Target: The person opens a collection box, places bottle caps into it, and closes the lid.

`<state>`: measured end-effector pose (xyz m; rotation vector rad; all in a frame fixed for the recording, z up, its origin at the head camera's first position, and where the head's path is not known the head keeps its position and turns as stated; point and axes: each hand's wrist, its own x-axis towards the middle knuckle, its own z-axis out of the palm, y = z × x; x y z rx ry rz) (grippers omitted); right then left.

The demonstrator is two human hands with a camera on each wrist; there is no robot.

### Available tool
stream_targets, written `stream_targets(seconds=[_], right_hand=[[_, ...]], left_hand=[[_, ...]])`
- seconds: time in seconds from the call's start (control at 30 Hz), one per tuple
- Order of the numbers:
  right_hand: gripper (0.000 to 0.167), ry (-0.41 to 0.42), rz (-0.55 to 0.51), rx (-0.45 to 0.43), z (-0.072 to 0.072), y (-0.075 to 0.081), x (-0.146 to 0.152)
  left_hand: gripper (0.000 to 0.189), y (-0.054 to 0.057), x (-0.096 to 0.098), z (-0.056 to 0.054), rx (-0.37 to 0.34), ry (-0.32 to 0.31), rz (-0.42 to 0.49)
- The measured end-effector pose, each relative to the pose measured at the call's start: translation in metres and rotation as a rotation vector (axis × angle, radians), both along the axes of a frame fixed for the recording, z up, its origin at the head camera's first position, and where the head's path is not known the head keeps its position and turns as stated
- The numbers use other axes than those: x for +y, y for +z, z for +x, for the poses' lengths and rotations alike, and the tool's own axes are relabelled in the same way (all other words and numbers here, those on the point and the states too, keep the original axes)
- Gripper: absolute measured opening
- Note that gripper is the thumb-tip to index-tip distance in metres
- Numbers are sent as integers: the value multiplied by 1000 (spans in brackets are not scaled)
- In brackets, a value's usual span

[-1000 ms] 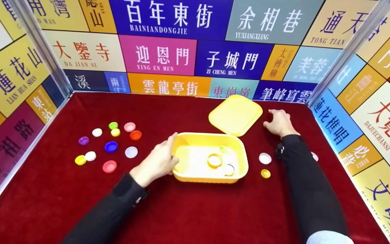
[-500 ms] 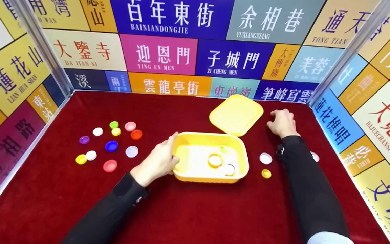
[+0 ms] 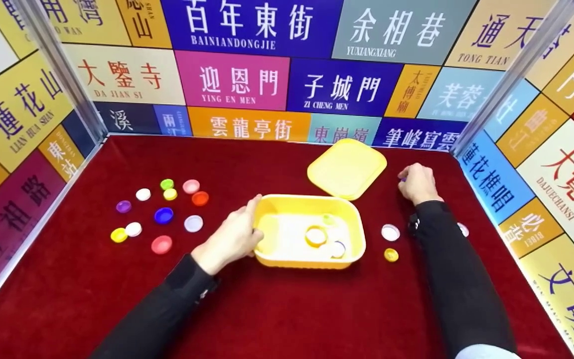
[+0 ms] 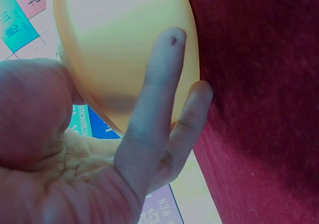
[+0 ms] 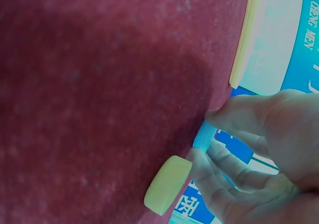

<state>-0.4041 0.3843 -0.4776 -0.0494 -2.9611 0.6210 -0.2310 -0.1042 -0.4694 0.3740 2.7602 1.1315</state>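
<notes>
My left hand (image 3: 234, 232) grips the left end of a yellow plastic box (image 3: 287, 264), its fingers against the outer wall in the left wrist view. Inside the box lie a yellow bottle cap (image 3: 316, 236), a white one with a dark rim (image 3: 337, 249) and a small green one (image 3: 328, 219). At the back right, my right hand (image 3: 419, 183) pinches a small purple cap (image 3: 403, 178) between thumb and fingers. That cap (image 5: 204, 135) looks blue in the right wrist view, just above the cloth. Close beside it stands a yellowish cap (image 5: 168, 185), hidden from the head view.
A yellow lid (image 3: 348, 169) lies behind the box. Several coloured caps, among them a blue one (image 3: 164, 215), are spread at the left. A white cap (image 3: 390, 232) and a yellow cap (image 3: 391, 255) lie right of the box; a pale cap (image 3: 463, 229) is partly behind the right sleeve.
My right thumb and fingers, spread apart a second ago, have come together, and the purple cap now shows between them. The left hand and the box have stayed in place.
</notes>
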Motion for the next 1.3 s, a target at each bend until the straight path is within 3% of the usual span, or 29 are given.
stream_targets(seconds=[0.4,0.73,1.03,1.3], right_hand=[[29,48,-25,81,17,3,-9],[26,131,-59,195,45,24,-30],[28,218,-113,267,77,45,-68],[26,390,-210,293,116,54,-113]], left_hand=[[91,-2,1,0,-12,1,7],[91,-1,1,1,0,-9,1],[90,0,0,0,19,-20,12],[89,-2,1,0,29,-21,17]])
